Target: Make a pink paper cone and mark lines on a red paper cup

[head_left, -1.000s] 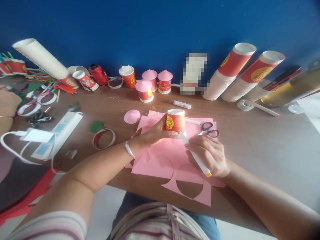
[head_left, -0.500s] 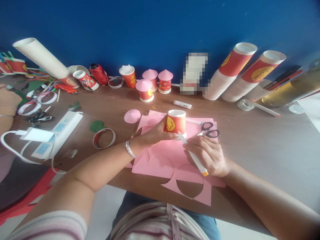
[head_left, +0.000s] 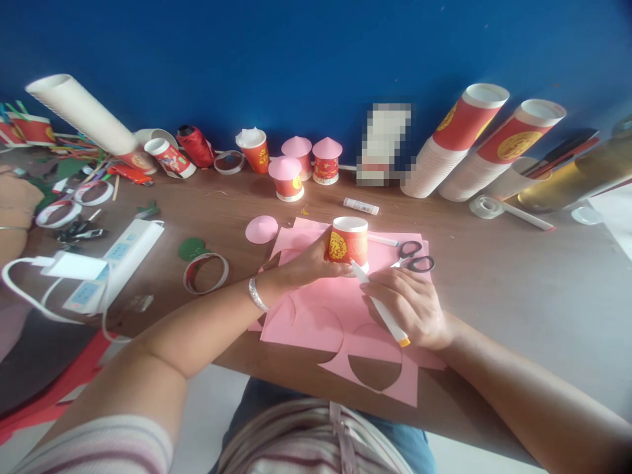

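My left hand (head_left: 310, 259) is closed around the left side of a red paper cup (head_left: 349, 242) with gold print and a white rim. In my right hand (head_left: 405, 301) is a white marker (head_left: 388, 318) with an orange end; its tip meets the lower front of the cup or lies very near it. Pink paper sheets (head_left: 311, 316), with round pieces cut out, lie beneath both hands. Black-handled scissors (head_left: 417, 258) rest on the paper just beyond my right hand, and a second white pen (head_left: 385, 241) lies behind the cup.
Cups with pink cone tops (head_left: 286, 176) stand at the back near a glue stick (head_left: 361, 206). A loose pink cone (head_left: 261, 229), a tape roll (head_left: 206, 273) and a power strip (head_left: 118, 263) lie leftward. Tall cup stacks (head_left: 459, 131) stand back right. Another person's arm (head_left: 17, 204) shows at far left.
Almost nothing differs. The cup seems turned very slightly in my left hand, while the marker stays at its lower front.
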A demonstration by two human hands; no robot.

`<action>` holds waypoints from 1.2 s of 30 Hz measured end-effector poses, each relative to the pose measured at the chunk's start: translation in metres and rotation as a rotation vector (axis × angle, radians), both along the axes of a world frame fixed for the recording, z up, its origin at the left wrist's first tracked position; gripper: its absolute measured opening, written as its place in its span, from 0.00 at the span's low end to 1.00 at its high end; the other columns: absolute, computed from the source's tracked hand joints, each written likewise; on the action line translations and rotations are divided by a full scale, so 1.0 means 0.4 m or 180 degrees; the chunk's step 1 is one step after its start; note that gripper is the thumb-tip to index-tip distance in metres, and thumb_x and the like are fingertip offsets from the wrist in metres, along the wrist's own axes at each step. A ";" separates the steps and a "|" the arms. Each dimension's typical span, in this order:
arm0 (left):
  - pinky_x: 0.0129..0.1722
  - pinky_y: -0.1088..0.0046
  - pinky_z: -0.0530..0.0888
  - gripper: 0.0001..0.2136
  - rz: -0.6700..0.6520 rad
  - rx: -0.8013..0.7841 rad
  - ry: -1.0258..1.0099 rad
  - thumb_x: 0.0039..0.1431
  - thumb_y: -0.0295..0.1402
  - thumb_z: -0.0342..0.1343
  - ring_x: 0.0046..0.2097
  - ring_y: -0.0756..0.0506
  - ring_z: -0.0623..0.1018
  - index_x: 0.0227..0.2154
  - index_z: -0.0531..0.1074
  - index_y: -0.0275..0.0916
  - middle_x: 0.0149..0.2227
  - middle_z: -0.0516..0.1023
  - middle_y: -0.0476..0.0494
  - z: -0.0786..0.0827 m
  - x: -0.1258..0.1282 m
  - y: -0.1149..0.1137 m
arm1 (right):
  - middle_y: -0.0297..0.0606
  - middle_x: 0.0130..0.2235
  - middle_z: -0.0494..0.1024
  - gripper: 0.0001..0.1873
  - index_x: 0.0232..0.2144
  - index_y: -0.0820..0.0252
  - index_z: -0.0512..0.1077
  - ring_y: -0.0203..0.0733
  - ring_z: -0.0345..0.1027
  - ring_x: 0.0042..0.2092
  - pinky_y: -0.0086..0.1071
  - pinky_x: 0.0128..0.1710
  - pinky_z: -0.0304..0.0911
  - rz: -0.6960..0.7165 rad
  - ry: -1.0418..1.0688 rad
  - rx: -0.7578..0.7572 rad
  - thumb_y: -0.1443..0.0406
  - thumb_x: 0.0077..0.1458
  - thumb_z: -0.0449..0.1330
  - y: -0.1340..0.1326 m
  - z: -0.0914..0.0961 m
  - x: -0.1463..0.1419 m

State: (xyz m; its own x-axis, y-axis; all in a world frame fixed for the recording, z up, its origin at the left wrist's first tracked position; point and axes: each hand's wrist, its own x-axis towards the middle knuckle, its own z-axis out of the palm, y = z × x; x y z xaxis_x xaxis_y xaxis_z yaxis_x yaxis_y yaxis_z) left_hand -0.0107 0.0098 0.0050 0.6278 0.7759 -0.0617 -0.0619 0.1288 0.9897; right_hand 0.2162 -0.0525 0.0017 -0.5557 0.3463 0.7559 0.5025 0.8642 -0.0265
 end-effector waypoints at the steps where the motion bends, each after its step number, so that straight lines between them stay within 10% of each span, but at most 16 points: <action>1: 0.48 0.63 0.74 0.27 -0.0004 -0.0007 -0.0001 0.55 0.40 0.73 0.48 0.41 0.73 0.54 0.70 0.41 0.46 0.74 0.42 0.000 -0.001 0.000 | 0.39 0.38 0.82 0.16 0.54 0.61 0.72 0.41 0.77 0.36 0.37 0.35 0.75 0.0001 0.0015 0.0001 0.73 0.64 0.62 0.000 -0.001 0.000; 36: 0.46 0.63 0.70 0.22 -0.0022 0.0039 0.0046 0.56 0.40 0.69 0.46 0.42 0.71 0.51 0.70 0.41 0.46 0.72 0.43 -0.001 0.001 -0.001 | 0.45 0.36 0.82 0.12 0.49 0.65 0.72 0.44 0.76 0.35 0.38 0.34 0.75 0.0068 0.0004 -0.0035 0.75 0.64 0.60 -0.008 0.010 -0.006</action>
State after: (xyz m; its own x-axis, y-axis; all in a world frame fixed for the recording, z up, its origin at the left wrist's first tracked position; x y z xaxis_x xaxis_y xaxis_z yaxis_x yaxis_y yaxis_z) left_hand -0.0101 0.0093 0.0046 0.6323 0.7723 -0.0614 -0.0468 0.1171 0.9920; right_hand 0.2136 -0.0557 0.0057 -0.5621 0.3427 0.7527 0.4839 0.8744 -0.0367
